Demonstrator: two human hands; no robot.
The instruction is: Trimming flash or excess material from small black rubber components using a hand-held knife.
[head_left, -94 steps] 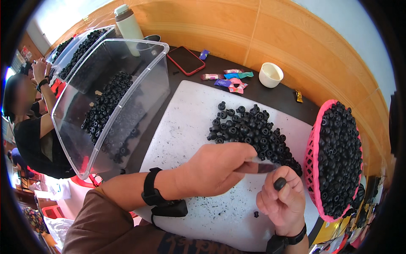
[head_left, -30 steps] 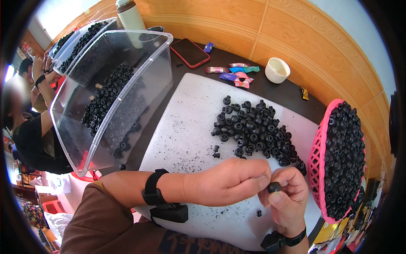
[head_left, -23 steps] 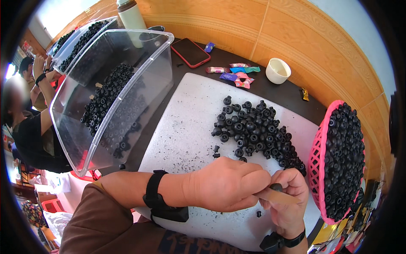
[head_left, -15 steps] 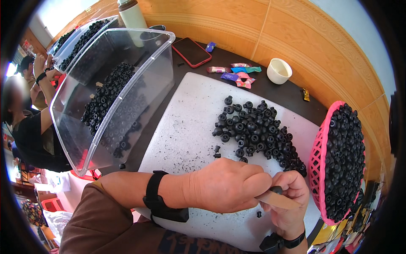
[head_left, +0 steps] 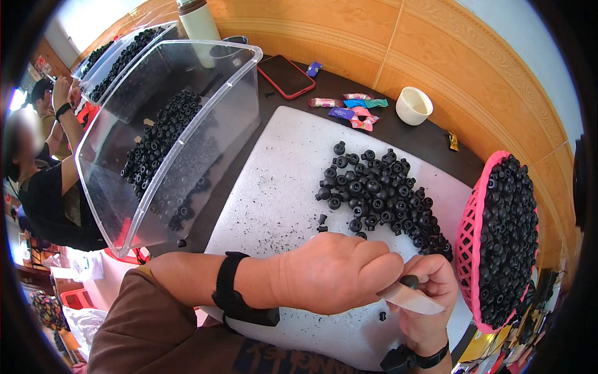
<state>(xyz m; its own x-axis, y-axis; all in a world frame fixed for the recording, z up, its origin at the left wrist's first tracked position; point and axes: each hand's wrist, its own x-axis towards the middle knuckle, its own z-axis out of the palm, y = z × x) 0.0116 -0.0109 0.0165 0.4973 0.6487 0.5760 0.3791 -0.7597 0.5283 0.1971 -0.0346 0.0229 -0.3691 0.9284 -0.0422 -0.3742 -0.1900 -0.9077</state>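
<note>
"What do the hands have?"

"The left hand (head_left: pixel 339 273) has its fingers curled tight around a blade (head_left: pixel 416 300), its handle hidden in the fist. The right hand (head_left: pixel 431 288) pinches a black part (head_left: pixel 409 282) in its fingers, probably to steady it by the blade; I can't tell whether the edge touches it."

"Where is that?"

"Over the white board (head_left: pixel 249 193), toward its four o'clock; the board likely shields the bench (head_left: pixel 451 151)."

"And the rest?"

"From the right hand, a pile of similar parts (head_left: pixel 377 196) lies at eleven o'clock, seemingly for easy reach. The full pink basket (head_left: pixel 468 246) stands at two."
</note>
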